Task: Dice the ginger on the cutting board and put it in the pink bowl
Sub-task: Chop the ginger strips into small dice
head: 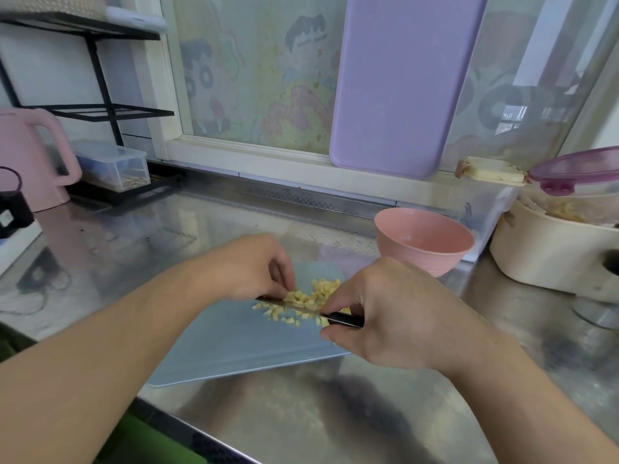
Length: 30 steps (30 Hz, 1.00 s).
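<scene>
Small yellow ginger pieces [310, 301] lie scattered on the far part of the light blue cutting board [234, 343]. My right hand [398, 316] grips the black handle of a knife [288, 304], whose blade lies across the ginger pile. My left hand [251, 267] rests on the board with curled fingertips touching the blade's tip and the ginger beside it. The pink bowl [423, 241] stands empty on the steel counter just beyond the board's far right corner.
A cream pot [549, 256] and a purple-lidded container [576, 170] stand at the right. A purple board [398, 85] leans on the window. A pink kettle [30, 159], a clear plastic box [112, 164] and a black rack [100, 108] stand at the left.
</scene>
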{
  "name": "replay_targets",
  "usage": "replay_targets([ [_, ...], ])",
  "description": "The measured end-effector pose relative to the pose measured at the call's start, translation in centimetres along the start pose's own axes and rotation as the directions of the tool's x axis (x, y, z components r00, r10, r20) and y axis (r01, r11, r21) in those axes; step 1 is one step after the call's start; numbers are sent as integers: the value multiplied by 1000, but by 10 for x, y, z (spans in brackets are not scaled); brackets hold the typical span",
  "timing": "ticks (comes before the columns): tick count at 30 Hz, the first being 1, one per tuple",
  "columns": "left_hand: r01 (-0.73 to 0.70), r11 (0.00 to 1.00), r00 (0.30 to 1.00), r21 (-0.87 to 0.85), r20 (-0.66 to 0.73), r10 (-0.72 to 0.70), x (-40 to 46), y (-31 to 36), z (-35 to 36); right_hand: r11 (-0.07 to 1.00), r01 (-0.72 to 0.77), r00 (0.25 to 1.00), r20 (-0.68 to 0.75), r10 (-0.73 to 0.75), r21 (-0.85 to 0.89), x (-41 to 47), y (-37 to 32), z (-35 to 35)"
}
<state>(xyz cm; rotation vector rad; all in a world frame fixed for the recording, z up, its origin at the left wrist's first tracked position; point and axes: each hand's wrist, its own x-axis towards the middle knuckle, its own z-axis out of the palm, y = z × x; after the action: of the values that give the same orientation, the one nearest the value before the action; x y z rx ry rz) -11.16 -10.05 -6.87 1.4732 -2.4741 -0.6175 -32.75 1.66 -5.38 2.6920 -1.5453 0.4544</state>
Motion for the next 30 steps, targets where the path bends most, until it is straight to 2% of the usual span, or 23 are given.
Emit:
replay_targets([
  [3, -29, 998, 995, 48, -95, 33, 10, 1, 6, 999, 1, 1000, -5, -1, -36, -1, 1, -1],
  [6, -75, 993, 977, -91, -206, 55, 8, 7, -1, 999, -23, 1000, 0, 23, -24, 0, 2, -3],
  [7, -92, 983, 978, -158, -202, 59, 4, 11, -6, 999, -30, 1000, 4, 30, -22, 0, 2, -4],
  [9, -125, 968, 989, -220, -100, 105, -7, 19, -15, 998, -45, 999, 17, 46, -42, 1, 0, -3],
  [12, -156, 966, 978, -206, 107, 180, -17, 27, -17, 992, -94, 994, 45, 98, -78, 2, -4, -5],
  [14, -154, 970, 970, -186, 157, 184, -16, 26, -12, 992, -109, 992, 57, 113, -65, 2, -6, -6],
  [17, -154, 975, 979, -162, 107, 172, -8, 23, -3, 992, -119, 991, 61, 122, -49, 3, -8, -4],
  [23, -130, 991, 990, 23, -52, 131, 3, 18, 4, 991, -131, 990, 57, 130, 21, 3, -3, -3],
  [26, -134, 991, 982, -10, -133, 131, 5, 23, 1, 989, -135, 990, 40, 133, 57, 3, 0, -3],
  [28, -130, 989, 989, -69, -82, 124, 4, 30, -1, 989, -131, 991, 23, 130, 63, 3, 2, -3],
  [30, -122, 992, 992, -42, 28, 123, 4, 38, 0, 991, -116, 993, 10, 116, 64, 3, 3, -1],
])
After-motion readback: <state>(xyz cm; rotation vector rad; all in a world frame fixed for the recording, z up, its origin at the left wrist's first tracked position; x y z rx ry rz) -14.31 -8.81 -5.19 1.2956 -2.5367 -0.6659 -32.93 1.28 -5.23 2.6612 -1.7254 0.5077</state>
